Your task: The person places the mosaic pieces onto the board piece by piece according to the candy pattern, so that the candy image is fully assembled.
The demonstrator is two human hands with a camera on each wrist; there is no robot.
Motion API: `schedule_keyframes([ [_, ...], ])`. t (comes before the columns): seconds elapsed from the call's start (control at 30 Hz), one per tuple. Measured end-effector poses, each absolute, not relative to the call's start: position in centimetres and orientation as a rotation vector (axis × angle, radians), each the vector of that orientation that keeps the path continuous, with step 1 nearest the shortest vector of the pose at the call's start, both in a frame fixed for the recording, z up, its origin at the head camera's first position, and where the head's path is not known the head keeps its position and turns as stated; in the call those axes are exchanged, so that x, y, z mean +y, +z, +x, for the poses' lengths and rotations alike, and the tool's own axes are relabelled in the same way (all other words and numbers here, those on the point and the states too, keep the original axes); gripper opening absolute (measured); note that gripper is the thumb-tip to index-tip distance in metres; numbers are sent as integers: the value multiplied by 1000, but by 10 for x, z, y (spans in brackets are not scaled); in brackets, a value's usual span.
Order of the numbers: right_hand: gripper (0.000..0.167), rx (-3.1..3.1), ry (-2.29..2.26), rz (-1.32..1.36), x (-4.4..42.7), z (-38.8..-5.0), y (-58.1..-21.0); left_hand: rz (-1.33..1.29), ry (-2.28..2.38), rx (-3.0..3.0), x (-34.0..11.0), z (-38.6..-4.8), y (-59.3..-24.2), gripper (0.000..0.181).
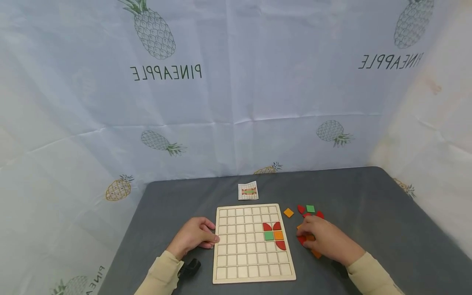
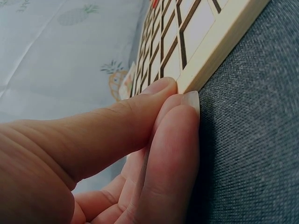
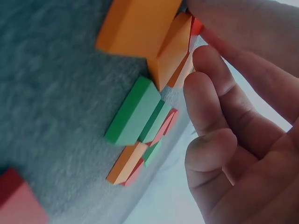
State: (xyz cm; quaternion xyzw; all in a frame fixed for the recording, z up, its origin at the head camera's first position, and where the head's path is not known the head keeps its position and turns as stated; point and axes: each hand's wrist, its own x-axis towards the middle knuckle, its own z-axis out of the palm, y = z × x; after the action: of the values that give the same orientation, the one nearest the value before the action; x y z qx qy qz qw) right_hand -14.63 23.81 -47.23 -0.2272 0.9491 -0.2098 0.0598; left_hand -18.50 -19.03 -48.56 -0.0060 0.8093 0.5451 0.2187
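Note:
My left hand (image 1: 193, 235) grips the left edge of a pale wooden grid board (image 1: 241, 260), thumb on top; the left wrist view shows this pinch at the rim. On the board's right side lie a green square tile (image 1: 268, 235), an orange square tile (image 1: 278, 235) and several red rounded tiles (image 1: 281, 245). My right hand (image 1: 326, 239) reaches down into a loose group of tiles right of the board. In the right wrist view, orange tiles (image 3: 138, 28) and a green tile (image 3: 133, 112) lie by the fingers. Whether thumb and forefinger pinch a tile is hidden.
A small pattern card (image 1: 248, 196) lies behind the board on the grey table (image 1: 177, 200). One orange tile (image 1: 289, 212) sits apart near the board's upper right corner. A black strap-like object (image 1: 191, 267) is by the left wrist. A pineapple-print curtain (image 1: 236, 94) encloses the table.

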Motion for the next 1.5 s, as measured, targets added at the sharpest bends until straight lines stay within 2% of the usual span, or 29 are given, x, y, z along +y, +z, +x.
schedule_keyframes([
  [0.4, 16, 2842, -707, -677, 232, -151, -473, -18, 1515, 2222, -189, -187, -487, 46],
  [0.93, 15, 2798, -779, -823, 171, -150, -461, -32, 1521, 2232, -190, -188, -483, 44],
  [1.5, 14, 2836, -707, -877, 157, -147, -467, -29, 1520, 2222, -190, -187, -484, 45],
])
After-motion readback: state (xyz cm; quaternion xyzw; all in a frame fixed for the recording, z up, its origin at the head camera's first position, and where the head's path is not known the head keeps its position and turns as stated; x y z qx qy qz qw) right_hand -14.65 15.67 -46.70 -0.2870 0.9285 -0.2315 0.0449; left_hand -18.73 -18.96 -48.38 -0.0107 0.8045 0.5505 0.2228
